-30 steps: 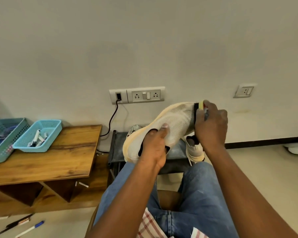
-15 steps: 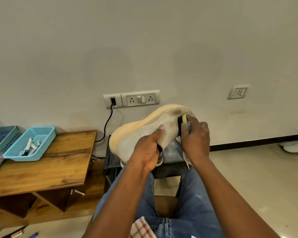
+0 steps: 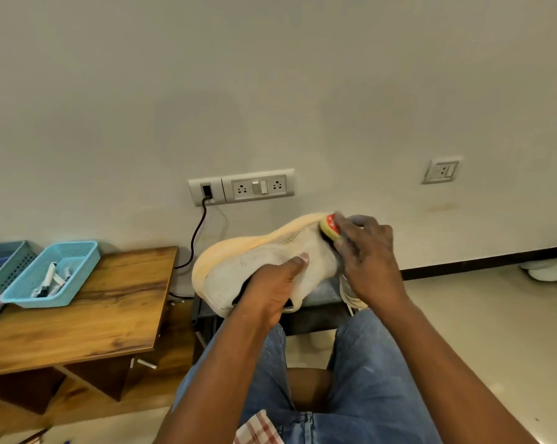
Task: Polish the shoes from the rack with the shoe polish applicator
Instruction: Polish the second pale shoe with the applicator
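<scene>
Presently we hold the white shoe in our left hand grip; right hand pinches applicator at its two-o'clock end.

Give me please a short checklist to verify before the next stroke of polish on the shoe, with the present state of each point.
1. Left hand grips the shoe firmly, thumb on the mesh side: ok.
2. Right hand holds the polish applicator: ok.
3. Applicator touches the shoe near its toe end: ok, it lies against the fabric.
4. Enough polish left on the applicator: cannot tell, its working face is hidden.
5. Shoe is held in the air above the rack, apart from the second shoe there: ok.
6. Toe area evenly covered: cannot tell, the picture is blurred there.
</scene>
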